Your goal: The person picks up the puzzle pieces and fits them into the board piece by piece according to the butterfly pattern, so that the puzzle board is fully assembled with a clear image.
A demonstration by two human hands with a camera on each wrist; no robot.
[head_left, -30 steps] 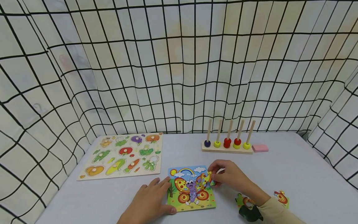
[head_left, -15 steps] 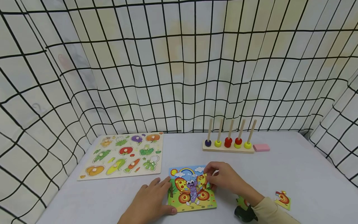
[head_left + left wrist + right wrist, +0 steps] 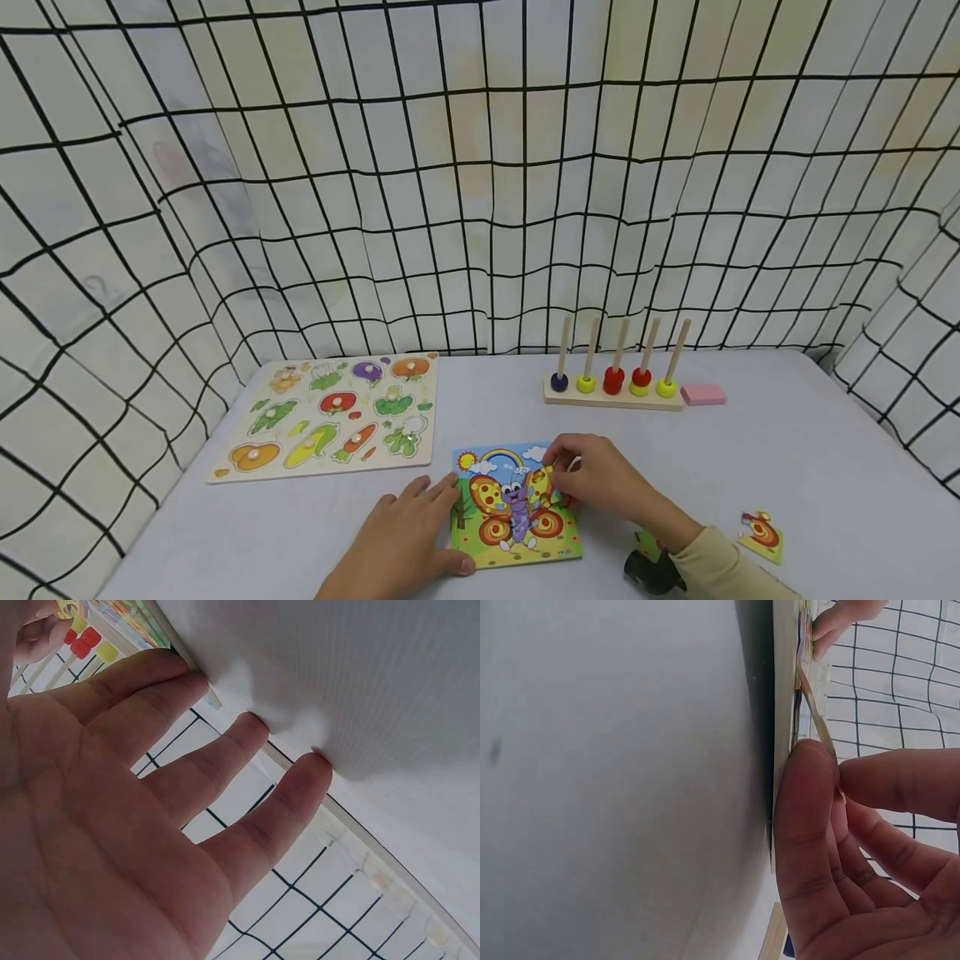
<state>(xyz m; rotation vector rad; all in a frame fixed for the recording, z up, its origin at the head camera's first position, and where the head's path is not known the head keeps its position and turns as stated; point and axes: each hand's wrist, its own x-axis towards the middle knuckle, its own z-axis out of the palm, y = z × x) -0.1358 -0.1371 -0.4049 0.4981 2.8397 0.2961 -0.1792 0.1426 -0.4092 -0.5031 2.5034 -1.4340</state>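
Observation:
A square butterfly jigsaw board (image 3: pixel 498 554) lies on the white table in the head view. My left hand (image 3: pixel 401 533) rests along its left side, fingers extended and thumb at the near left corner. At the upper right of the board, my right hand (image 3: pixel 600 479) pinches a jigsaw piece (image 3: pixel 821 724) between thumb and fingers. In the right wrist view this thin piece is tilted, its far end down at the board and its near end raised. The fingers cover part of it. In the left wrist view, the left fingertips (image 3: pixel 311 769) touch the tabletop.
Two loose jigsaw pieces lie to the right: one (image 3: pixel 762 535) in full sight, another (image 3: pixel 647 545) partly behind the dark wrist camera (image 3: pixel 652 573). Further back are a vegetable peg puzzle (image 3: pixel 307 427), a bead-and-peg stand (image 3: pixel 611 400) and a pink block (image 3: pixel 703 394). Black netting surrounds the table.
My right hand has moved slightly left, carrying the jigsaw piece from the board's right edge over the butterfly's right wing. My left hand has stayed at the board's left side.

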